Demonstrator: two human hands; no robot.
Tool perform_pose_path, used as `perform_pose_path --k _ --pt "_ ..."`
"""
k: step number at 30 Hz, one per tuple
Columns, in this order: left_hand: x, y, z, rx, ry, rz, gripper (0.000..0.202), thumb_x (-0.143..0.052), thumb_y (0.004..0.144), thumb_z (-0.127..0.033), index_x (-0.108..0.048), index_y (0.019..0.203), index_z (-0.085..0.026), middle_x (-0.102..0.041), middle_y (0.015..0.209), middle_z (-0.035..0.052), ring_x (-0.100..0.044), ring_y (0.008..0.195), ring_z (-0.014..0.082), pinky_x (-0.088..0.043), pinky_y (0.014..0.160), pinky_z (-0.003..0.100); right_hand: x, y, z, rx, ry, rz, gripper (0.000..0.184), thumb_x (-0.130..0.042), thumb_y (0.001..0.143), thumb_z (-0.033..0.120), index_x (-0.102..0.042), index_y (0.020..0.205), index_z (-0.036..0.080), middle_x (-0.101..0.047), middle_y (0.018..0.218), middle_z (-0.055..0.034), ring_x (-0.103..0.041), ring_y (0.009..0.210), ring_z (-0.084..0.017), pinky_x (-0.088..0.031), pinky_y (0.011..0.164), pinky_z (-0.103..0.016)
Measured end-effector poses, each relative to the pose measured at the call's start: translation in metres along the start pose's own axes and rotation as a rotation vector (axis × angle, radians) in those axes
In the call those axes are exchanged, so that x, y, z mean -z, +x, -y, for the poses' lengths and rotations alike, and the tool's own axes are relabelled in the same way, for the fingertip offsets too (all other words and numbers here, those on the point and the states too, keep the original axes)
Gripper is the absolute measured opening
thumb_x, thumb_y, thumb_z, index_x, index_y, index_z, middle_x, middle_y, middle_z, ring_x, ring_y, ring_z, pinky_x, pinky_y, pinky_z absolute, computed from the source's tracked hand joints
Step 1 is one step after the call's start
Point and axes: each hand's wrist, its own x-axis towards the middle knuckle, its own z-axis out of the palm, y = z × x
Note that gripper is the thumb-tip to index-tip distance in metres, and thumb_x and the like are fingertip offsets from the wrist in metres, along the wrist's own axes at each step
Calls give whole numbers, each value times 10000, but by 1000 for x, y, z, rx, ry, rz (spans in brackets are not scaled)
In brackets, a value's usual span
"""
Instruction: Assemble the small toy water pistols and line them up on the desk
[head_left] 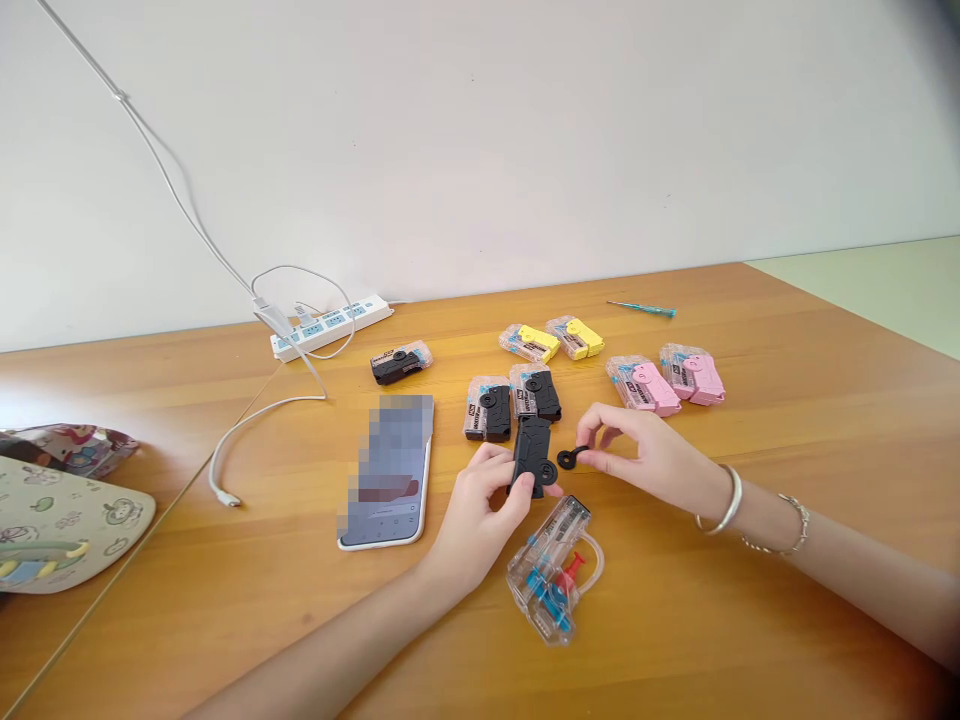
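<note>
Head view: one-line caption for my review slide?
Left hand holds a black plastic toy part; right hand pinches a black ring.

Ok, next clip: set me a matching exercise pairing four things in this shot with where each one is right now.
Things:
1. black plastic piece
2. small black ring
3. clear plastic toy
4. screwdriver

Places:
A. far side of the table
B. held in the left hand
C. lying on the table below the hands
D. pinched in the right hand

Pairs: 1-B, 2-D, 3-C, 4-A
</note>
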Motion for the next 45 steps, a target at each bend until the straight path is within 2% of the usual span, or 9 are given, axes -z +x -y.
perform_pose_path --k 3,7,11,17,23,33,37,42,45 --pt "0 0 0 -6 39 25 338 -418 912 -200 -736 797 -224 -726 854 3 -502 882 209 -400 813 320 -9 -5 13 -16 233 -5 125 -578 842 320 -539 791 212 -607 776 6 -589 718 -148 -499 695 -298" --pt "-3 -1 0 -41 130 51 296 -447 888 -197 -703 738 -192 -688 774 36 -495 854 216 -416 771 326 -22 -10 18 -81 365 10 124 -623 812 297 -541 787 206 -616 761 13 -588 695 -137 -494 685 -288" --pt "-6 -2 1 -89 187 49 278 -473 885 -215 -645 670 -178 -649 731 39 -484 835 211 -421 748 317 -30 -14 17 -87 389 -23 118 -632 804 280 -538 795 208 -593 760 22 -564 688 -123 -478 668 -267" --pt "-6 -3 3 -156 220 30 245 -488 885 -210 -649 702 -187 -631 712 26 -477 806 197 -422 732 307 -34 -16 21 -99 395 -109 164 -621 803 259 -462 790 222 -528 743 44 -532 659 -107 -450 620 -243" --pt "-6 -5 0 -176 269 0 262 -505 873 -246 -675 684 -180 -640 730 44 -474 768 197 -423 704 320 -33 -16 23 -158 315 0 143 -546 850 310 -502 763 205 -555 703 27 -502 615 -118 -411 557 -251" --pt "-6 -4 -1 -170 347 -19 282 -512 850 -254 -719 664 -207 -632 658 47 -480 724 205 -422 678 331 -37 -18 24 -157 437 18 174 -544 859 303 -489 724 209 -610 704 7 -575 666 -141 -479 609 -272" --pt "-6 -5 -3 -149 385 -22 300 -506 859 -254 -697 635 -194 -646 692 54 -481 722 205 -414 668 334 -39 -18 24 -143 410 -44 161 -546 846 310 -497 730 209 -603 700 6 -574 648 -141 -482 592 -268" --pt "-4 -4 -5 -61 406 11 168 -552 868 -277 -713 871 -229 -700 858 37 -516 903 241 -392 828 408 -38 -19 24 -97 289 -184 88 -570 825 265 -528 770 211 -576 624 32 -561 569 -131 -471 574 -266" --pt "-4 -2 -3 -17 291 0 188 -581 848 -233 -675 1010 -238 -692 980 34 -505 1036 246 -371 930 428 -35 -19 21 -25 209 -266 41 -583 819 221 -549 796 219 -611 684 20 -591 628 -140 -489 619 -273"
